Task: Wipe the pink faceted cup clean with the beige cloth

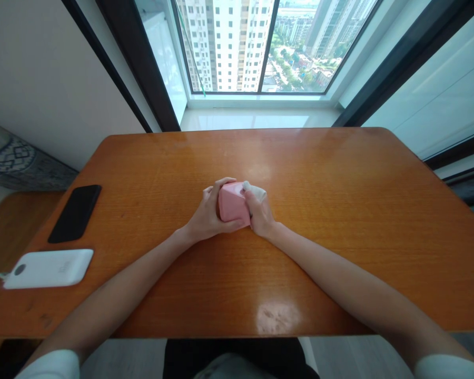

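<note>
My left hand (213, 213) is wrapped round a small pink box-like object (232, 201), its thumb along the near side and its fingers over the far left side. A crumpled white cloth or tissue (257, 191) is bunched in my right hand (262, 213), which presses against the pink object's right side. The right thumb lies near an opening or recess at the object's top. Both hands meet above the middle of the wooden table (339, 210). The right fingers are mostly hidden behind the cloth and the hand.
On the table's left lie a black phone (75, 213) and, nearer to me, a white flat device (49, 268) with a round dark spot and a small strap. A window (229, 47) stands beyond the far edge. A patterned cushion (19, 158) is at the left.
</note>
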Action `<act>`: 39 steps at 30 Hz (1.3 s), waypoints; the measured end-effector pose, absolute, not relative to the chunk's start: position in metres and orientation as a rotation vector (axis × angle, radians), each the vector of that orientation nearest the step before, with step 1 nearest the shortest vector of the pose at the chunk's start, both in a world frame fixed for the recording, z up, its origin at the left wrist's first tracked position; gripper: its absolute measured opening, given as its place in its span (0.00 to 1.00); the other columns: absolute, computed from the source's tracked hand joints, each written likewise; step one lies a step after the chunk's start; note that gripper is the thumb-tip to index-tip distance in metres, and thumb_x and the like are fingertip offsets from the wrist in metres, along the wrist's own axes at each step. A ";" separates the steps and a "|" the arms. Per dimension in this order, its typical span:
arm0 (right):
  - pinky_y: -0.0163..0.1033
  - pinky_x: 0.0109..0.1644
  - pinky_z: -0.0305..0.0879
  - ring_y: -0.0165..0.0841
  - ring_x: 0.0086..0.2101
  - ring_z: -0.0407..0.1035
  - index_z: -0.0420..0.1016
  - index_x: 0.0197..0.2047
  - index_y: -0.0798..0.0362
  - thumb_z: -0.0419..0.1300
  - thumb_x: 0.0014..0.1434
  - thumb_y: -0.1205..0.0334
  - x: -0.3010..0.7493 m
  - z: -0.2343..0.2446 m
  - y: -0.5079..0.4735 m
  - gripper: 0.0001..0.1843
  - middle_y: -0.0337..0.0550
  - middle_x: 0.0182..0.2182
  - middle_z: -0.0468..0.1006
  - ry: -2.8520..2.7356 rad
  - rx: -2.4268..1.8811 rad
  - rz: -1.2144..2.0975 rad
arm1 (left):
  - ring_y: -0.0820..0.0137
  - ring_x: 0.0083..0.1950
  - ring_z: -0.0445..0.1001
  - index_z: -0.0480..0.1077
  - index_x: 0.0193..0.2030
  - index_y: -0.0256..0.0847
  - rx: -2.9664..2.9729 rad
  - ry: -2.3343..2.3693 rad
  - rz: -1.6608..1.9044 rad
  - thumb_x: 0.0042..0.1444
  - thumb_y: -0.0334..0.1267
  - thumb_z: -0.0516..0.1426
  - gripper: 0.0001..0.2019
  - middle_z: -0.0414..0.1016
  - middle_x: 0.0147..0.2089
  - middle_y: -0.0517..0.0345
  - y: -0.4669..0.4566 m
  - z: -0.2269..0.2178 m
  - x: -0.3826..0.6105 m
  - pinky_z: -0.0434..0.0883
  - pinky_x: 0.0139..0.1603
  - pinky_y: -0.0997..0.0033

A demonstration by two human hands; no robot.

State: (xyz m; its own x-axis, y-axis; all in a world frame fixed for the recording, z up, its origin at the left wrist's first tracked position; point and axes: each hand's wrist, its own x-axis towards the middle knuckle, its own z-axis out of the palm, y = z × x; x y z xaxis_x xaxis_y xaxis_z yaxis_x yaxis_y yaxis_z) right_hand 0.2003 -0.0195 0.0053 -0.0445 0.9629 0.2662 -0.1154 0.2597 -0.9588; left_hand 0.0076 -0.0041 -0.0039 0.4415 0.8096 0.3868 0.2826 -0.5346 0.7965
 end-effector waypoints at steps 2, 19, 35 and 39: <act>0.43 0.36 0.64 0.34 0.29 0.66 0.82 0.35 0.48 0.63 0.69 0.27 0.202 0.003 -0.022 0.31 0.38 0.27 0.75 -1.377 -0.890 1.063 | 0.47 0.67 0.79 0.66 0.75 0.46 1.917 0.863 0.990 0.59 0.70 0.70 0.46 0.77 0.71 0.42 -0.002 -0.004 0.007 0.75 0.72 0.44; 0.41 0.31 0.58 0.33 0.26 0.60 0.71 0.28 0.46 0.59 0.73 0.28 0.201 0.004 -0.023 0.34 0.36 0.22 0.67 -1.417 -0.913 1.032 | 0.47 0.72 0.77 0.66 0.77 0.48 1.836 0.810 1.014 0.59 0.73 0.70 0.48 0.75 0.74 0.40 -0.001 -0.013 0.007 0.77 0.73 0.45; 0.38 0.31 0.59 0.30 0.27 0.59 0.69 0.30 0.47 0.68 0.65 0.25 0.195 0.011 -0.010 0.34 0.34 0.26 0.66 -0.911 -0.942 1.269 | 0.35 0.86 0.58 0.36 0.90 0.61 2.063 0.703 1.009 0.51 0.63 0.79 0.73 0.43 0.91 0.40 0.001 -0.024 0.006 0.61 0.86 0.27; 0.38 0.34 0.64 0.30 0.27 0.62 0.66 0.31 0.45 0.70 0.58 0.20 0.196 0.019 0.004 0.36 0.32 0.25 0.68 -0.710 -0.937 1.472 | 0.35 0.90 0.50 0.36 0.90 0.59 2.177 0.736 1.057 0.56 0.58 0.79 0.69 0.43 0.91 0.38 0.001 -0.024 0.010 0.57 0.89 0.27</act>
State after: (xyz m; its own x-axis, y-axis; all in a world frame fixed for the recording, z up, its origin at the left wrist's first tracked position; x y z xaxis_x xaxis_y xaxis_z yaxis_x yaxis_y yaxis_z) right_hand 0.1964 0.0036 0.0194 0.0155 0.9885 -0.1502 -0.4981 -0.1226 -0.8584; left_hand 0.0101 0.0011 -0.0245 0.5283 0.6956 0.4869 0.2154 -0.6645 0.7155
